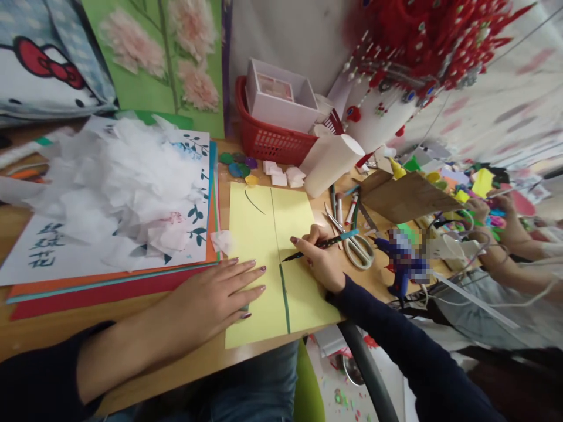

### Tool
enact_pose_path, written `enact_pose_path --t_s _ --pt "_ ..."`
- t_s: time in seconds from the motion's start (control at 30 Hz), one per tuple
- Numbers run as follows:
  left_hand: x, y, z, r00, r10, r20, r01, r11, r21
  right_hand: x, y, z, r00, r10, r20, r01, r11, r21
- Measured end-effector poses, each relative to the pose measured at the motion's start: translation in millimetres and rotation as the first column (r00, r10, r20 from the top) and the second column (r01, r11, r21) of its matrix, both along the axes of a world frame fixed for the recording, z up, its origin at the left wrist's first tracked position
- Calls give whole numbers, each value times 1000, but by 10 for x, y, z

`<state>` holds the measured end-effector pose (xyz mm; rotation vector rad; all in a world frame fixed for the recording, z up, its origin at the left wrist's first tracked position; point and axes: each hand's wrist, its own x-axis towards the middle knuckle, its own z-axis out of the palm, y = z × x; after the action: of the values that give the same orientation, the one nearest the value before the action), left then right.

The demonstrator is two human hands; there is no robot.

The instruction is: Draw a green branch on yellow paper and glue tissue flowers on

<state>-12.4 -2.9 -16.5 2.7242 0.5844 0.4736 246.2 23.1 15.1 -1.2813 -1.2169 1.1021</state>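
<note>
A yellow sheet of paper [259, 234] lies on the table before me. It bears a thin line down its middle, a thick dark green stroke on the lower half of that line, and a short curve near the top left. My right hand [323, 261] grips a dark brush pen [303, 253], its tip at the middle line just above the green stroke. My left hand [229, 293] lies flat with fingers spread on the sheet's left side. Just above those fingers is a small scrap of white tissue paper [223, 241].
Left, white tissue pieces [118, 181] heap on stacked coloured paper [132, 296]. Behind the sheet stand a red basket [281, 143] and a paper roll [332, 161]. Scissors [358, 251], markers [352, 209] and a blue glue gun [402, 264] lie right. Another person's hands [479, 211] work farther right.
</note>
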Motion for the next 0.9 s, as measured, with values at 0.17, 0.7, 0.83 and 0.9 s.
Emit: enact_pose_path --t_s 0.17,0.7,0.83,0.9 --pt "10 -27 -67 996 42 80 -43 999 20 -6 -29 -99 996 34 86 -37 999 25" --pt "-18 8 15 999 9 37 -8 1000 -23 32 -29 -124 985 74 154 -87 993 85" --pt "-9 10 24 998 24 65 -21 999 -39 23 -19 -108 985 49 164 -64 994 87" --pt "-7 12 30 995 33 95 -29 999 -43 23 -17 -102 985 76 155 -90 992 87"
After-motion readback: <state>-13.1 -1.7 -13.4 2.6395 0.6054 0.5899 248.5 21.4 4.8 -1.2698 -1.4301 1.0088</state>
